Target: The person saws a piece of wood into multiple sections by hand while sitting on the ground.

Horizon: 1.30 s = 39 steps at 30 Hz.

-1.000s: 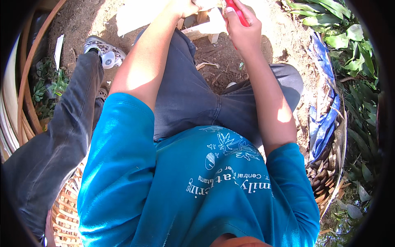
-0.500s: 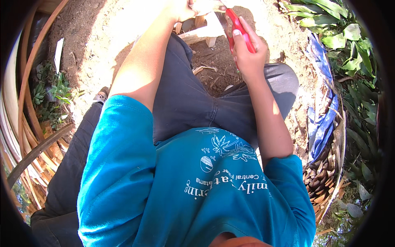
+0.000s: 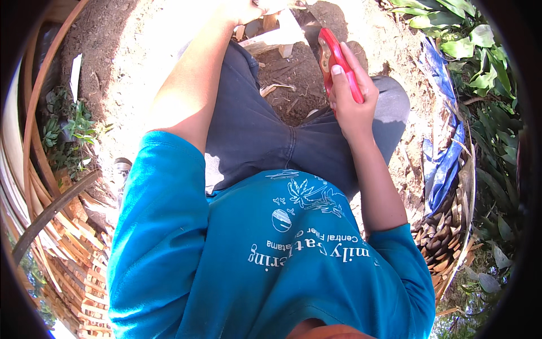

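Observation:
My right hand [image 3: 354, 93] is closed round the red handle of a bladed tool [image 3: 339, 62]. Its dark blade points up toward the wood, but its exact kind is hard to make out. At the top edge my left hand [image 3: 244, 10] grips a pale piece of wood [image 3: 282, 5], partly cut off by the frame and washed out by sunlight. Just below that hand, pale wood offcuts [image 3: 276, 39] lie on the dirt between my bent legs [image 3: 254, 118]. The tool is a little apart from the held wood.
Bent wooden strips [image 3: 42, 113] and stacked slats curve along the left, near small green plants [image 3: 82, 124]. A dark shoe [image 3: 121, 168] shows by my left sleeve. Blue plastic sheeting [image 3: 443, 147] lies to the right, beside broad-leaved plants [image 3: 491, 85].
My right hand and the red-handled tool have moved down and slightly right, away from the wood. My left hand has shifted slightly left. The dark trouser leg at the left has gone from view.

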{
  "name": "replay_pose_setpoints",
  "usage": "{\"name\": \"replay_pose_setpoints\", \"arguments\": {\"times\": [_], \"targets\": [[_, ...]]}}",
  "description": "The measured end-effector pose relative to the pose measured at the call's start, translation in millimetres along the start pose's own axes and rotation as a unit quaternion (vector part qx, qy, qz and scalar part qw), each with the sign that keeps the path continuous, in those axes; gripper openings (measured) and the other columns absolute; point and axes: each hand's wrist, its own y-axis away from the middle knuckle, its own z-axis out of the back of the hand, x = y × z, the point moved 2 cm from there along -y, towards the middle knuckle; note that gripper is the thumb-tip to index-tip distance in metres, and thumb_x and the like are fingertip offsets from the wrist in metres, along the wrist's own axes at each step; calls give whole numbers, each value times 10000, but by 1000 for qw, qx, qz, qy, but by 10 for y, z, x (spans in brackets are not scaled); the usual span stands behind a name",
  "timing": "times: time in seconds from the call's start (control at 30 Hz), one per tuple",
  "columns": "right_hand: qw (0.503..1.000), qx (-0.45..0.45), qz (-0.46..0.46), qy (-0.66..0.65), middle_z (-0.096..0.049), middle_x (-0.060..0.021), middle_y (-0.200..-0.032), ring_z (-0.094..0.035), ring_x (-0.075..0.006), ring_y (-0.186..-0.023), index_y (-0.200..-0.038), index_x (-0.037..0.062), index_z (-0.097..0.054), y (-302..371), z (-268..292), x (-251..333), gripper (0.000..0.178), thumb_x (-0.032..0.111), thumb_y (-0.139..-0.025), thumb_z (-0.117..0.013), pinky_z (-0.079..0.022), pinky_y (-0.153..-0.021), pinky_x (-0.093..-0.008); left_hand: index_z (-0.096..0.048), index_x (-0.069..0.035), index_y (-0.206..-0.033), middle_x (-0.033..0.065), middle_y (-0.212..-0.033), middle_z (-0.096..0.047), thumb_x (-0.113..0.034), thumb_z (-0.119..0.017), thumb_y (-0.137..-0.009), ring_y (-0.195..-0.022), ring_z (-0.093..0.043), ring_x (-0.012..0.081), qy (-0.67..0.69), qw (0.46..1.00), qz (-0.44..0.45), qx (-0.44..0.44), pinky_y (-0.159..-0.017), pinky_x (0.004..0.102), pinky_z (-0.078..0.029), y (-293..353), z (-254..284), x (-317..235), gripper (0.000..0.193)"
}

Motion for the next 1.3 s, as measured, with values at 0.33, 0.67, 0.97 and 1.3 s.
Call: {"name": "replay_pose_setpoints", "arguments": {"times": [0.33,0.67,0.97,1.3], "targets": [[1000,15,17,14,-732,-127,-1187,-667,-104,-1005,-1371,-49,-615,-132,-73,-51,433,78,-960,-667,-525,-888,-258,-702,-34,-1091,215,-985,-726,-266,-756,-797,-922,-703,346,-1,1000,-4,-5,-829,438,-570,-13,42,51,378],[999,-4,33,29,-728,-131,-1186,-665,-124,-1044,-1371,-53,-611,-489,-297,-105,409,78,-985,-647,-519,-917,-267,-698,-35,-1097,214,-996,-724,-286,-762,-798,-929,-703,348,6,1000,-6,3,-832,441,-567,-108,13,0,396],[1000,-12,-14,-5,-651,8,-762,-515,-30,-553,-1430,58,-605,-788,-399,-166,448,170,-1001,-664,-396,-478,-203,-695,-37,-1103,214,-1006,-723,-304,-767,-798,-935,-703,350,-7,1000,-16,6,-836,445,-565,-232,-107,-139,412],[998,0,-23,54,-746,-134,-1151,-661,-98,-1034,-1357,-37,-636,-330,-157,6,419,137,-978,-675,-520,-903,-263,-692,-38,-1110,213,-1018,-722,-324,-773,-799,-942,-703,352,-26,1000,14,6,-840,448,-562,-132,-42,-71,430]]}}
